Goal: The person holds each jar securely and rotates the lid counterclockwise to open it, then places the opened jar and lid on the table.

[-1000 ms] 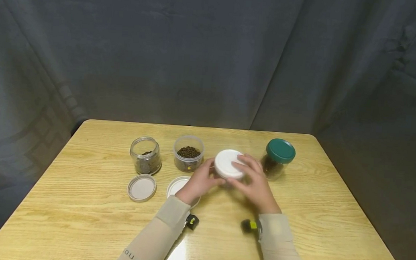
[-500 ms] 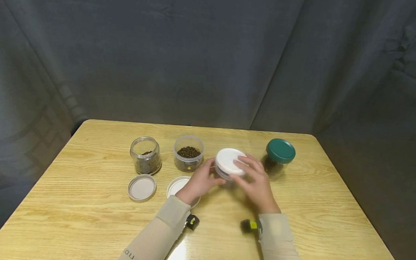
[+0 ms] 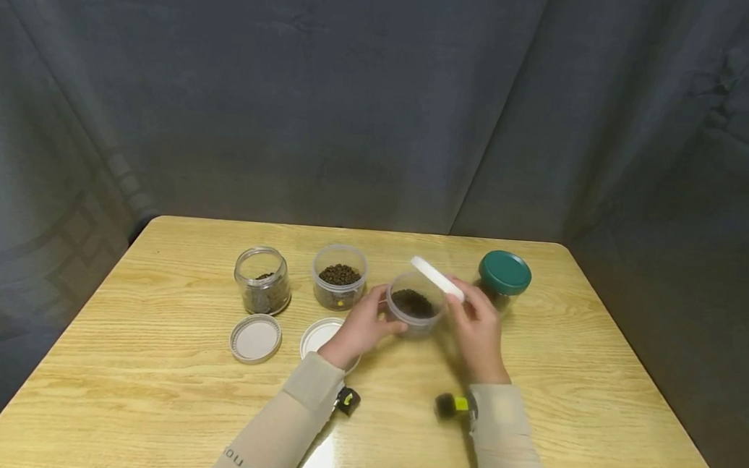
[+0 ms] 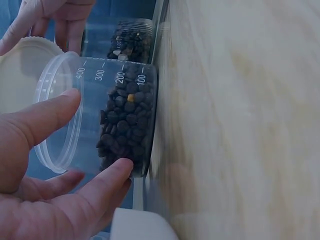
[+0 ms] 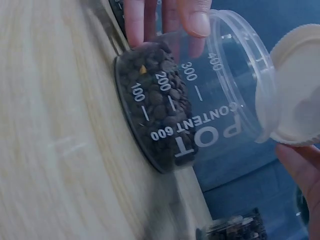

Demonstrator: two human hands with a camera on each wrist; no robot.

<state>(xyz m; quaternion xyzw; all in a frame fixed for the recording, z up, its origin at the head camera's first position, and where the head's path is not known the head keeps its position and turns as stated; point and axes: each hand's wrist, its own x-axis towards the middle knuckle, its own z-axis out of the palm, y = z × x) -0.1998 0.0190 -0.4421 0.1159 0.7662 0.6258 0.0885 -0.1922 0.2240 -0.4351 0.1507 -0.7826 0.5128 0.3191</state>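
The clear tub (image 3: 416, 327) was found at the centre-right of the head frame, mouth up and upright or nearly so, dark pellets (image 3: 412, 303) low inside. The governing relation was lid to rim. The white lid (image 3: 437, 278) was off its seat, steeply tilted above the right part of the mouth; its long line ran from upper left to lower right, across the tub's vertical axis. Whether the lid's edge touched the rim I could not tell.

My left hand (image 3: 368, 326) was the nearer to the tub, in contact at its left side. Its fingers were part-spread and curved about the wall, the thumb lying by the rim as seen in the left wrist view.

My right hand (image 3: 477, 335), just to the tub's right, pinched the lid at its lower-right end between thumb and fingers. The gap between them was narrow. I saw no contact between this hand and the tub.

Close by: to the upper right of my right hand, 1 green-lidded jar (image 3: 504, 272); to the left of the tub, 1 pellet tub (image 3: 328, 295), uncovered; partly beneath my left wrist, 1 loose lid (image 3: 319, 337) on the table (image 3: 392, 445).
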